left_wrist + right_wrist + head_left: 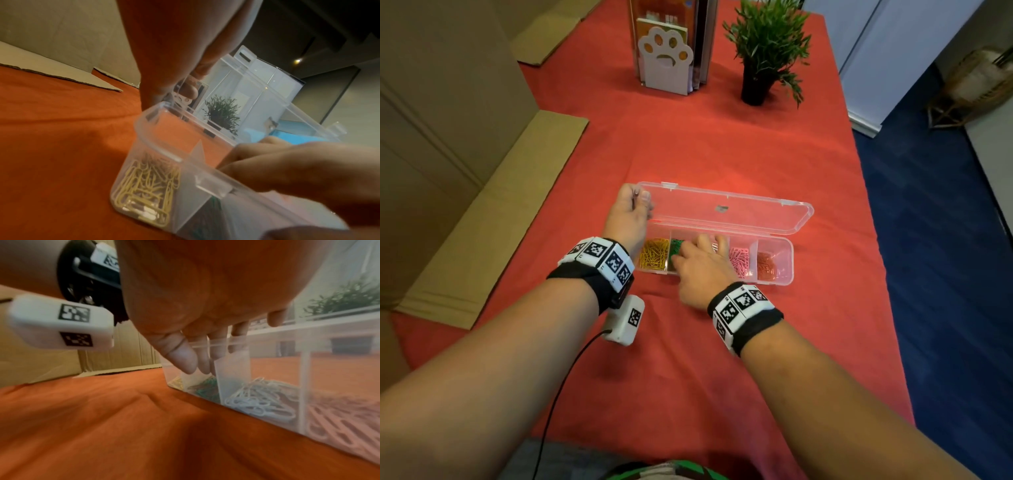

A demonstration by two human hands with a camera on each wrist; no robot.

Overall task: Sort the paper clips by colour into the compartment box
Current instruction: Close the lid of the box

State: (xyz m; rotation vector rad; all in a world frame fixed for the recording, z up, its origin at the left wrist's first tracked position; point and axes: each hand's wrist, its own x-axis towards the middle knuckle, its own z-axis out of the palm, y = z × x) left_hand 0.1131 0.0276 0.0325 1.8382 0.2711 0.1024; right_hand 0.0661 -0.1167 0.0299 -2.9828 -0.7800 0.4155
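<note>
A clear compartment box [786, 277] lies on the red cloth with its lid [739, 212] folded back flat. Its compartments hold, from left to right, yellow clips [654, 257], green clips [674, 248], a batch hidden under my hand, pink clips [739, 262] and orange clips [767, 265]. My left hand [641, 202] pinches the lid's left end, as the left wrist view shows at the fingertips [188, 91]. My right hand [707, 244] reaches over the box with fingers straight, their tips [185, 360] just above the green clips [207, 386], beside the white clips [261, 395]. I see no clip between those fingers.
A paw-shaped book holder [666, 61] and a potted plant [767, 44] stand at the far end of the table. Flattened cardboard [493, 219] lies along the left side. The table's right edge drops to blue floor [945, 240].
</note>
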